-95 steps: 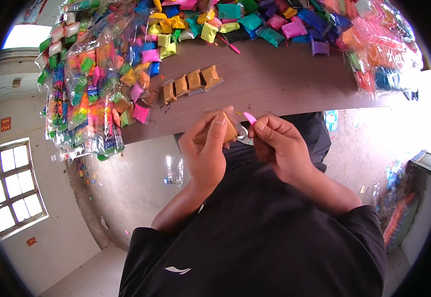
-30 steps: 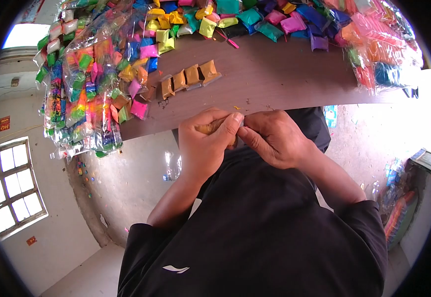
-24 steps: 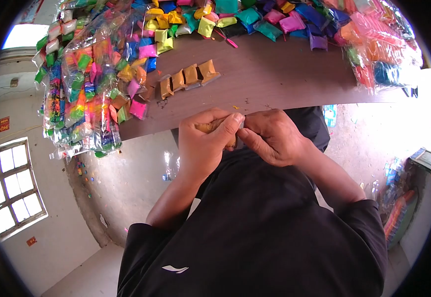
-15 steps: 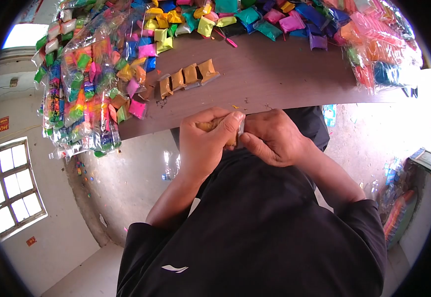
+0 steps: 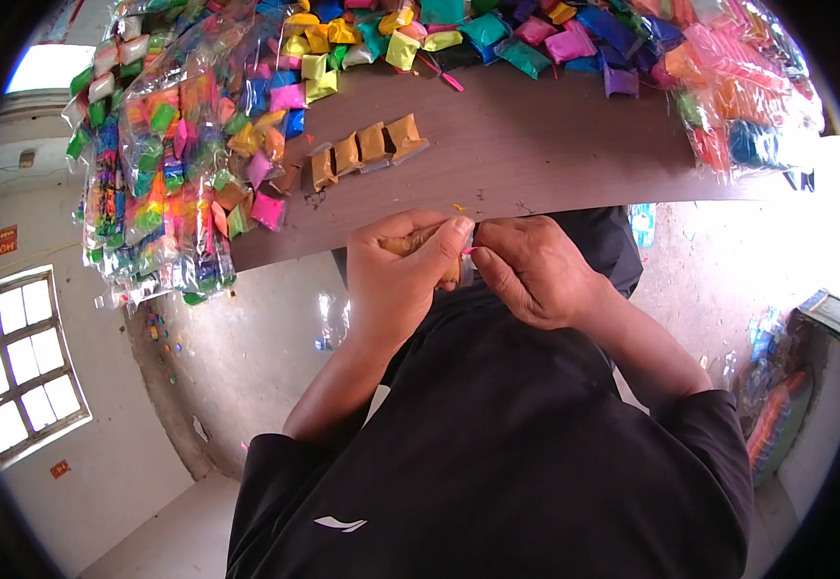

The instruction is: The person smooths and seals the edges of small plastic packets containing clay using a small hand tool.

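My left hand (image 5: 391, 280) is closed around a brown packet (image 5: 400, 245), which shows between the thumb and curled fingers. Clear wrapper (image 5: 466, 273) sticks out at its right end. Beside it, my right hand (image 5: 540, 270) is closed in a pinch. A thin pink piece (image 5: 469, 251) pokes from its fingertips against the packet's end; what it belongs to is hidden. Both hands meet just off the table's near edge, above my lap. On the table (image 5: 555, 145), several similar brown packets (image 5: 371, 147) lie joined in a row, in clear wrap.
Small colourful packets (image 5: 482, 34) are heaped along the back. Clear bags of coloured packets (image 5: 164, 183) spill over the left edge, and more bags (image 5: 738, 87) lie at the right. A pink-tipped item (image 5: 452, 83) rests before the heap. Dark crumbs (image 5: 526, 207) dot the near edge.
The thin pink piece now shows at my right fingertips, where it was hidden before. My right hand has turned slightly at the packet's end. My left hand keeps its grip.
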Demonstrator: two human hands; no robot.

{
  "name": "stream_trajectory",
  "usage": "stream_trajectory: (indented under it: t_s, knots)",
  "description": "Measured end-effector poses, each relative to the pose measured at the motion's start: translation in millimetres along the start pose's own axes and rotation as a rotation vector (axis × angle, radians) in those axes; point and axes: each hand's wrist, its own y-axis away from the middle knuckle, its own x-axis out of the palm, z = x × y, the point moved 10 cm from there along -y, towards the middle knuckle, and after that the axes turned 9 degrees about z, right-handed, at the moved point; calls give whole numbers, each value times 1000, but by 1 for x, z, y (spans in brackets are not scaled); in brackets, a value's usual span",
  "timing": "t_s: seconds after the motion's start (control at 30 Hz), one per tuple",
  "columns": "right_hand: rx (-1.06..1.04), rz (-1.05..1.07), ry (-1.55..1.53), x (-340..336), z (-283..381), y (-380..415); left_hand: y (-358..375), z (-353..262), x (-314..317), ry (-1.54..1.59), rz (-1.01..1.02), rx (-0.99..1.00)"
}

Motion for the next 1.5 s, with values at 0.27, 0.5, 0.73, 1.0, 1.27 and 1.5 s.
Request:
stream_trajectory:
  t_s: [0.27, 0.5, 0.73, 1.0, 1.27, 1.5]
  knots:
    - [42, 82, -170, 7, -5, 2, 1, 1, -1, -16, -7, 7]
    - [114, 128, -285, 12, -9, 4, 1, -3, 1, -8, -7, 7]
    - [223, 185, -615, 24, -19, 8, -1, -5, 2, 13, 26, 41]
    - [236, 126, -864, 34, -28, 9, -1, -7, 5, 16, 42, 54]
    - [213, 53, -826, 24, -21, 6, -2, -5, 2, 0, 48, 61]
    - [248, 126, -551, 19, -16, 3, 0, -4, 2, 19, 50, 53]
